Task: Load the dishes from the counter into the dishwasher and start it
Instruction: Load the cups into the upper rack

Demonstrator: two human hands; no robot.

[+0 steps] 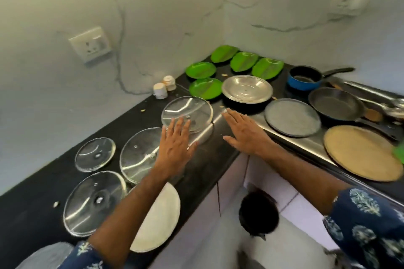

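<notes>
- My left hand [177, 137] and right hand [242, 131] hover flat, fingers spread, holding nothing, over the black counter [209, 159].
- The nearest glass lid [187, 113] lies just beyond my left fingertips.
- It is likely stiff, slick and breakable, best gripped at the rim.

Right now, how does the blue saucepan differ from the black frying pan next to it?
The blue saucepan is small, deep and blue outside; the black frying pan is wider, shallower and dark all over. The saucepan sits farther back by the wall, its handle pointing right; the frying pan sits nearer, its handle running toward the front right. Both stand upright, look empty and have dark interiors.
</notes>
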